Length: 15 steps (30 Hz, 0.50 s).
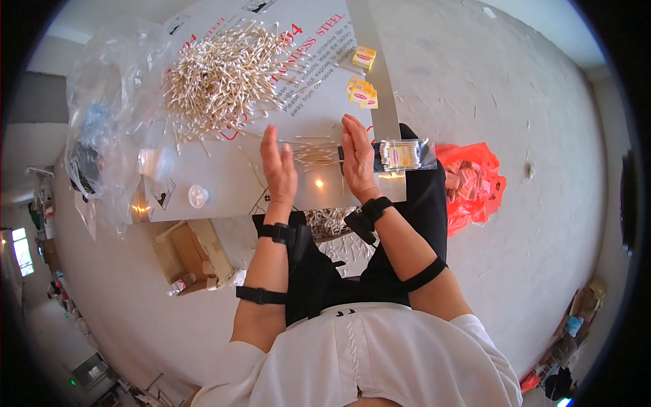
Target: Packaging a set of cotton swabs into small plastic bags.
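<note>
Between my two hands a small bunch of cotton swabs (316,153) lies roughly sideways on the film-covered metal tabletop (237,186). My left hand (279,169) stands on edge at the bunch's left end, fingers stretched, palm facing in. At the other end my right hand (358,156) is held the same way, fingers straight. Neither hand grips anything. Just right of it lies a clear packet of swabs (400,154) with a yellow label. A big heap of loose swabs (227,81) spreads over the far left.
Yellow cards (363,93) and a small yellow stack (364,57) lie at the far right. A clear plastic bag (112,102) hangs over the left edge, near a small clear cup (197,196). A red bag (485,190) and a cardboard box (166,247) stand below table level.
</note>
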Tool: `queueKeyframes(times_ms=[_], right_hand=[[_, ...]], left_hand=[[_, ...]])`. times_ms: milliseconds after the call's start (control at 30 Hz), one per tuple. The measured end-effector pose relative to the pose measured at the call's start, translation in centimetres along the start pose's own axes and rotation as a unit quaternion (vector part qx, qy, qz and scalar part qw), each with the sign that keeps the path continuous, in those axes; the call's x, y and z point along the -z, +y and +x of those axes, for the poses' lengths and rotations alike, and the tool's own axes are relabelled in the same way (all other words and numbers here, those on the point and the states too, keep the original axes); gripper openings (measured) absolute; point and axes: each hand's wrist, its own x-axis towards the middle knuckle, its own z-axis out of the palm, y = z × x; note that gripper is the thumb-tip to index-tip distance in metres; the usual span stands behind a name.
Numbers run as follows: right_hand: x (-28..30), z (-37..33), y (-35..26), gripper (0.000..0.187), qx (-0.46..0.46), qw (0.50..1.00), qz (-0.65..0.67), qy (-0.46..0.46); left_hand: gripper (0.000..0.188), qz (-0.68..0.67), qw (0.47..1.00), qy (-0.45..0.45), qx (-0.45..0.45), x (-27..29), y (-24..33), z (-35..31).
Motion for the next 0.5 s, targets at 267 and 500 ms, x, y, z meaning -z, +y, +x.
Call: queueKeyframes(times_ms=[267,500], right_hand=[[-2.3,-0.5,-0.3,0.033,-0.048,0.997,0.055,0.026],[-1.3,-0.9,0.7,0.031,-0.099,0.975,0.196,0.032]], left_hand=[[0.05,-0.105,0.991,0.003,0.078,-2.1,2.2,-1.0],[0.067,0.204,0.971,-0.084,-0.089,-1.2,2.9,-1.7]])
